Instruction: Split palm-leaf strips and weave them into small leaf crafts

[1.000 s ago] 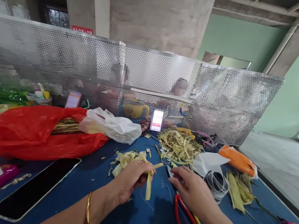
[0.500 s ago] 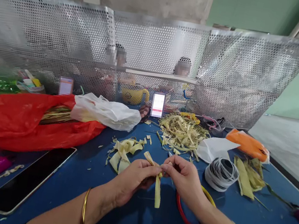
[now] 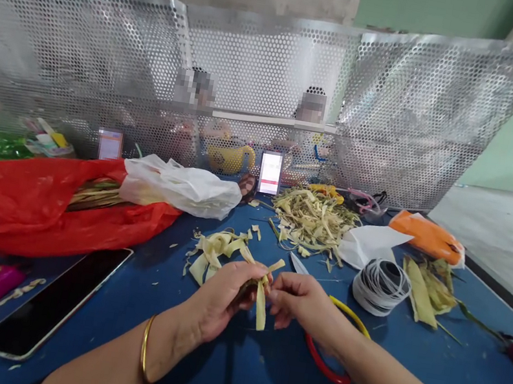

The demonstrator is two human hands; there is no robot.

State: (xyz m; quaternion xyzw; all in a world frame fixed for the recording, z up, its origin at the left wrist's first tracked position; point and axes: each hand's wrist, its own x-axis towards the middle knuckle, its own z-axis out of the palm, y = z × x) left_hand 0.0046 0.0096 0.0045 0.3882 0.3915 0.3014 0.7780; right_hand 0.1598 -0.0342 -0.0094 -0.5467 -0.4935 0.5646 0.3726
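Pale dried leaf strips stick out above and below the fingers of my left hand, which is closed on them near the middle of the view. Close on the right, my right hand has its thumb and fingers pinched beside the strips; whatever lies between those fingertips is too small to tell. Under my right forearm lie scissors with red and yellow handles, their blades pointing up and left. A small heap of leaf strips lies just beyond my left hand.
On the blue table lie a black phone, a red bag, a white bag, a leaf scrap pile, a spool of white cord and an orange packet. Two people sit behind a perforated metal screen.
My right hand has drawn slightly away from the left. The strips have turned, with one end now pointing up and right. The scissors' blades show more. The view has shifted a little.
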